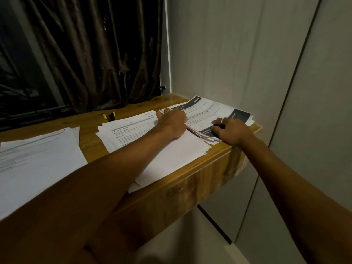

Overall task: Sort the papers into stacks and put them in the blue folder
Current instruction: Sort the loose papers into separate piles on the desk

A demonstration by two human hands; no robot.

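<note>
Your left hand [172, 121] curls over the left edge of the right stack [205, 113], gripping it. Your right hand [231, 130] lies on the same stack with fingers bent; you cannot tell whether it pinches any sheets. That stack sits at the right end of the wooden desk [171, 185], its sheets fanned and dark banners showing, the print too blurred to read. The middle stack [167, 155] lies just beside it, long axis running from the desk's front edge toward the curtain [95, 54], heading farthest away. The left stack [38, 159] lies apart.
</note>
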